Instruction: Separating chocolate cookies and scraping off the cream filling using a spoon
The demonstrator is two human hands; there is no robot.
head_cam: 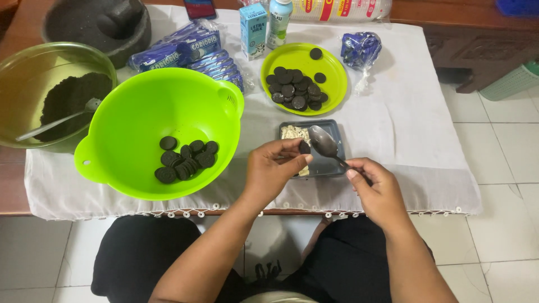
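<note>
Biscuits (187, 159) scraped so far fill little of the green bowl (140, 101); left hand (275, 168) pinches another, right hand (377, 188) grips the spoon (325, 143), with perhaps twenty waiting on the plate (331, 84).

Your left hand (275, 168) hides most of the dark round biscuit (304, 147) and the near-left corner of the grey rectangular tray (331, 163); the tray's pale filling (294, 133) is too small to tell.

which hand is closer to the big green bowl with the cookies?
Left. The left hand holds a dark cookie just right of the big green bowl, near its rim. The right hand holds a spoon farther right, beyond the small grey tray.
</note>
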